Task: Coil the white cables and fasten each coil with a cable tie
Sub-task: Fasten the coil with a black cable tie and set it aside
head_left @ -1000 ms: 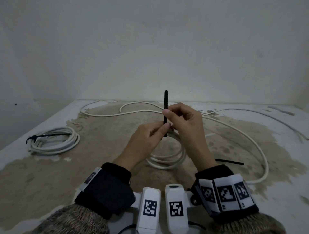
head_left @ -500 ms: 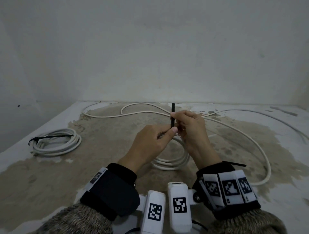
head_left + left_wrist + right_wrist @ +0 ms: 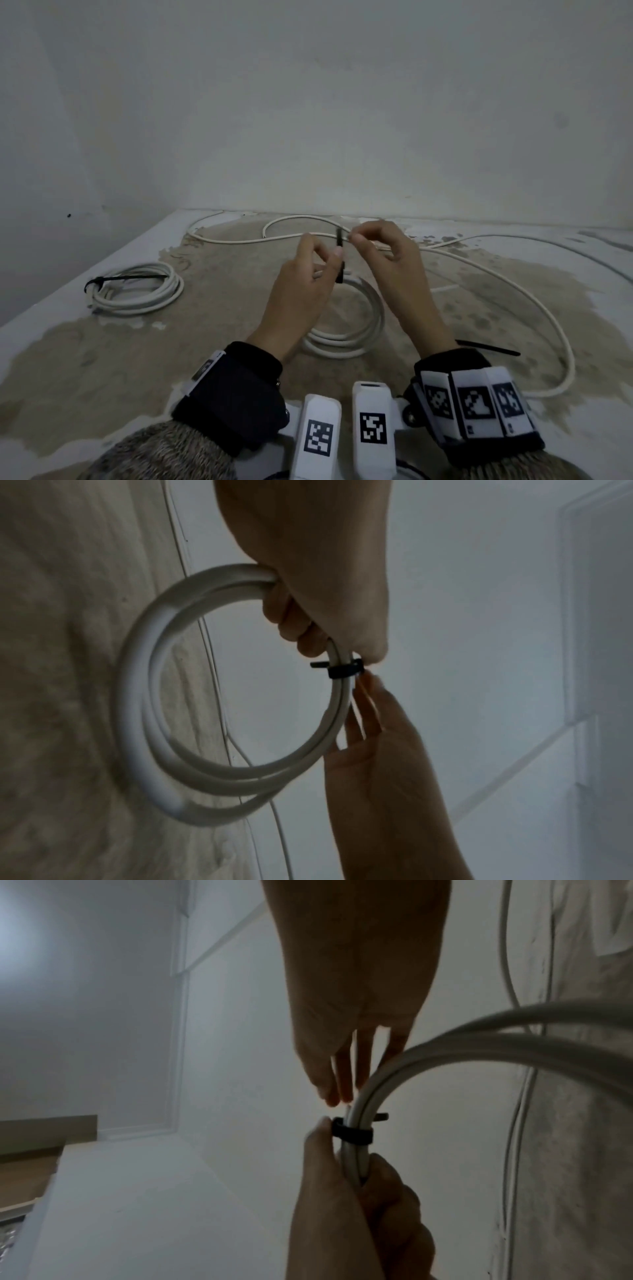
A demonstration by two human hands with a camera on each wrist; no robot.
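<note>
A small coil of white cable [image 3: 377,308] hangs from my left hand [image 3: 318,267], which grips its top strands; the left wrist view shows that hand [image 3: 325,561] curled round the coil [image 3: 137,696]. A black cable tie [image 3: 339,240] is looped round the strands [image 3: 342,670] just beyond my left thumb. Its tail stands upright between my hands. My right hand [image 3: 366,241] is just right of the tail. In the right wrist view its fingers [image 3: 342,1074] are nearly straight, with their tips beside the coil [image 3: 445,1047] above the tie [image 3: 352,1134], holding nothing visible.
A second white coil [image 3: 137,294], bound with a black tie, lies near the table's left edge. A spare black tie [image 3: 486,347] lies by my right wrist. A long loose white cable [image 3: 513,291] loops across the back and right. A wall closes the far side.
The tie's tail above my hands has grown shorter. My right hand, which pinched the tail, has let it go and now sits beside it. Both hands have shifted slightly away from me.
</note>
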